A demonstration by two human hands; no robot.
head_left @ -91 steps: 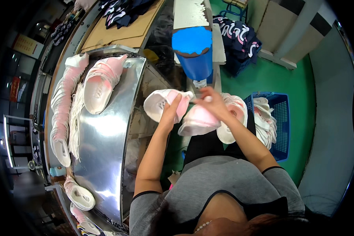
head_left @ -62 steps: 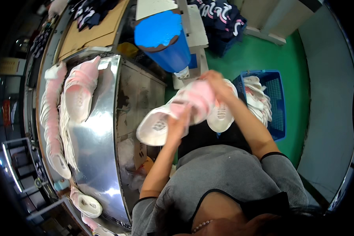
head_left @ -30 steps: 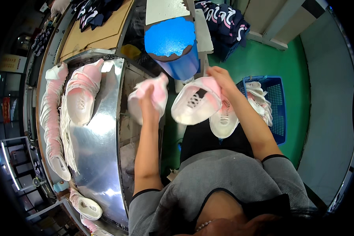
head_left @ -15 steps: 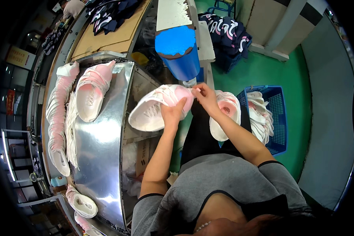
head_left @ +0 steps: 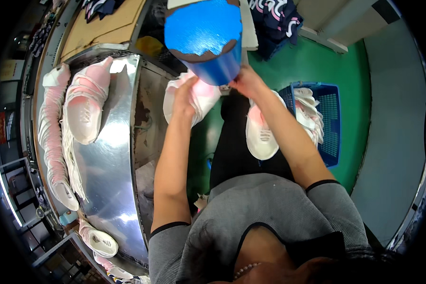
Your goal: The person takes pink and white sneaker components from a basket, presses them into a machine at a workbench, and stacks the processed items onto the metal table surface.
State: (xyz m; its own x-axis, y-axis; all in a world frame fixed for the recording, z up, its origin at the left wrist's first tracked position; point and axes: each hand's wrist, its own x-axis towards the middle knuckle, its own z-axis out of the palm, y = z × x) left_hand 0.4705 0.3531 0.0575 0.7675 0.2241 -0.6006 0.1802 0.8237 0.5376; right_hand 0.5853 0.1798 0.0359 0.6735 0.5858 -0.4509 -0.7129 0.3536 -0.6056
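Observation:
A white and pink shoe upper with laces is in my left hand, which is closed around its side. One end of the upper reaches beneath a blue cylindrical machine head, which hides that end. Close by the right lower side of this head is my right hand, its fingers curled together. The fingertips are partly covered, so what they pinch cannot be made out. A second white and pink shoe upper lies over my right thigh, partly behind my right forearm.
At left, a shiny metal table bears a single upper, a long nested row of uppers and white laces. A blue basket with more uppers stands on the green floor at right. Dark printed pieces are piled behind.
Both hands have moved with the shoe upper up to the machine head, and its end is now hidden beneath it. The view has shifted closer to the blue head.

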